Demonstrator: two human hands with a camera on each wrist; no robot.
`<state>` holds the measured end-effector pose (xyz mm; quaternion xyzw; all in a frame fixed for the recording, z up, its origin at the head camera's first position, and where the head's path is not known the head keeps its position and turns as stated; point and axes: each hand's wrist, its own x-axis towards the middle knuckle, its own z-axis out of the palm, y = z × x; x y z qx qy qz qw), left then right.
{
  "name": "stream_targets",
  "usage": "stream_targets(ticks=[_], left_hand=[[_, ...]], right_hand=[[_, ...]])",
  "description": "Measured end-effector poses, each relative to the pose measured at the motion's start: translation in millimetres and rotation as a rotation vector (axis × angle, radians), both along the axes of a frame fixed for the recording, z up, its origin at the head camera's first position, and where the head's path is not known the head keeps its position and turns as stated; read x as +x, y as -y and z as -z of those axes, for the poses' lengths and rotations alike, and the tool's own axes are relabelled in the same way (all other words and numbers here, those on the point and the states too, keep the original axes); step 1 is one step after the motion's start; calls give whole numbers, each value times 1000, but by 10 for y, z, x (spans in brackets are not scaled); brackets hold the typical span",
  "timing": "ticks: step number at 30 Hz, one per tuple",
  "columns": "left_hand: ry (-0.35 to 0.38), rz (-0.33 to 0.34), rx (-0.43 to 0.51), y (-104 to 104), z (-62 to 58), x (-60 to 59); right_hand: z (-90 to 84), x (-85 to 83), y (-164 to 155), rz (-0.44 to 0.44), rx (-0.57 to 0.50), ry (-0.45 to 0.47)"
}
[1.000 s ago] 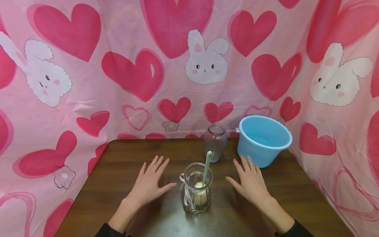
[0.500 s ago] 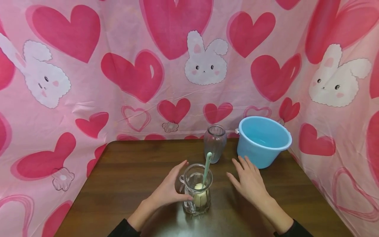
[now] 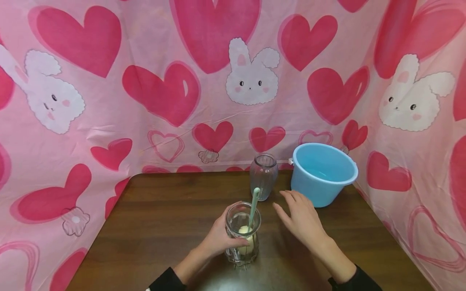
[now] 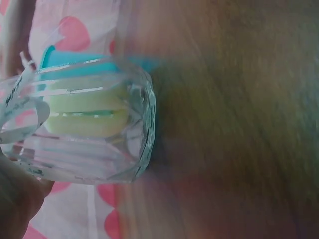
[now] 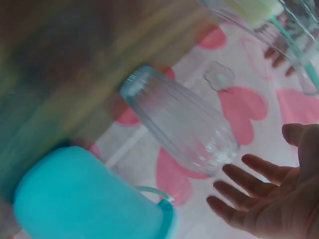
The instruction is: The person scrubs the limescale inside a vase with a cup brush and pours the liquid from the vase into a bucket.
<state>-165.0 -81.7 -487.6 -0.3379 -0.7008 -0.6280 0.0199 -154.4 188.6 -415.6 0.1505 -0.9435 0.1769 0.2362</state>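
The left hand [image 3: 218, 238] wraps its fingers round the glass jar [image 3: 242, 234] near the worktop's [image 3: 164, 210] front edge, apparently steadying it; a green-handled sponge brush [image 3: 253, 206] stands inside; the right hand [image 3: 300, 218] hovers spread, holding nothing, between jar, ribbed glass vase [image 3: 263, 176] and blue bucket [image 3: 322, 171]; open room lies leftward

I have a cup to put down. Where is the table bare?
The left half of the dark wooden table is bare, up to the pink heart cloth. It is crowded from the clear glass jar to the blue plastic bucket.
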Motion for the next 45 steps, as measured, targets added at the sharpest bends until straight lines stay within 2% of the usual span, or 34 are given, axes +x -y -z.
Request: stream_targets(ticks=[8,13,16,20,24,30,39,45], left_hand=[[71,-68,-35,-45,-36,34],[78,-57,-32,-48,-44,27],[73,-58,-29,-45,-39,29],[88,-53,-10,-39,-23,40],[105,-44,-4,-39,-14,39],[120,-35,-25,-26,-29,43],[127,-70,-39,-29,-13,74],[148,-79,-49,-40,-39,61]], right_hand=[[-366,26,132,-67,-214,90],[-562,65,265,-171,-329,98],[-632,72,369,-259,-383,149],[-620,45,500,-354,-376,201],[-542,14,558,-425,-376,203],[-441,-11,553,-510,-431,216],[-413,66,616,-522,-464,349],[-457,103,656,-509,-491,387]])
